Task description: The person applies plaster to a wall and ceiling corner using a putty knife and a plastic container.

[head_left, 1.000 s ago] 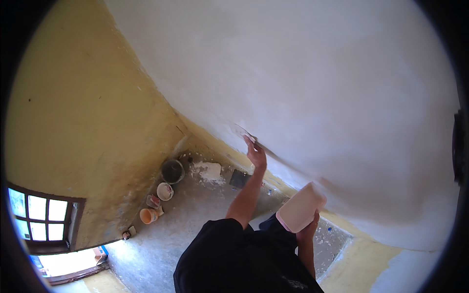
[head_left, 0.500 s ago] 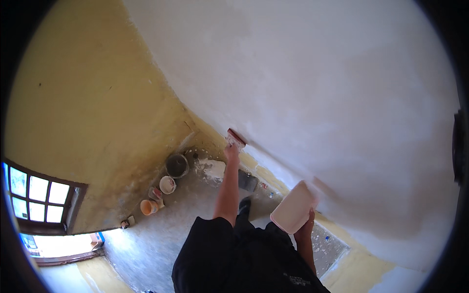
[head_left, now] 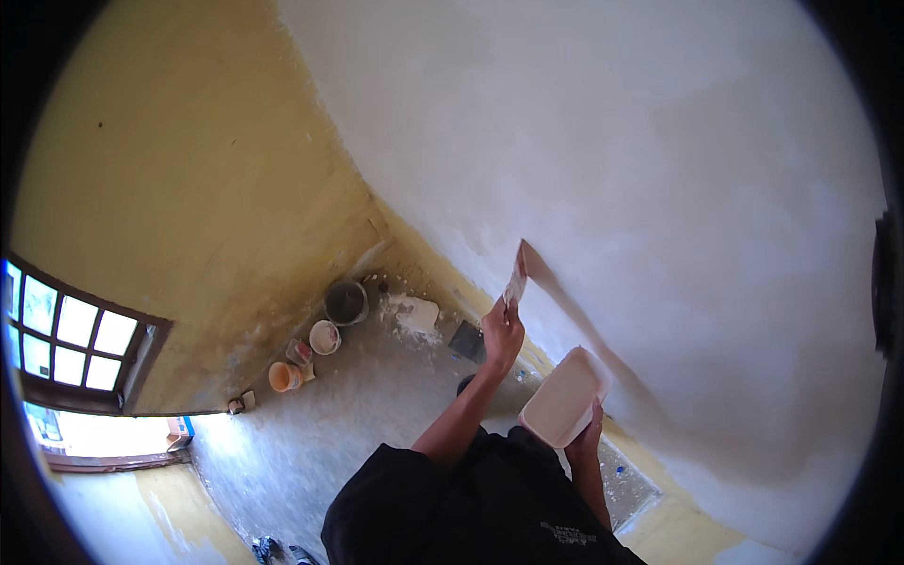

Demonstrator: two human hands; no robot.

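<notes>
My left hand (head_left: 503,334) is closed round the handle of a putty-smeared wide putty knife (head_left: 515,277). The knife's brownish blade points up at the white-coated wall (head_left: 678,188) and appears to touch it, with a long shadow running off to the right. Held low in front of my body, a shallow, pale pinkish rectangular tub (head_left: 540,436) tilts beside the wall. My right hand (head_left: 588,431) grips this tub by its right side, and part of the fingers is hidden. The tub's inside looks cream-coloured; how much putty it holds I cannot tell.
Along the yellow wall (head_left: 207,207) stand a dark bucket (head_left: 347,303), a white bucket (head_left: 325,337) and an orange container (head_left: 284,377). A white-splashed board (head_left: 414,315) and a dark grey slab (head_left: 467,341) lie on the floor. A barred window (head_left: 77,325) is at far left.
My left hand has moved right along the wall with the putty knife, whose blade has turned from broad-on to narrow. The tub in my right hand has hardly moved.
</notes>
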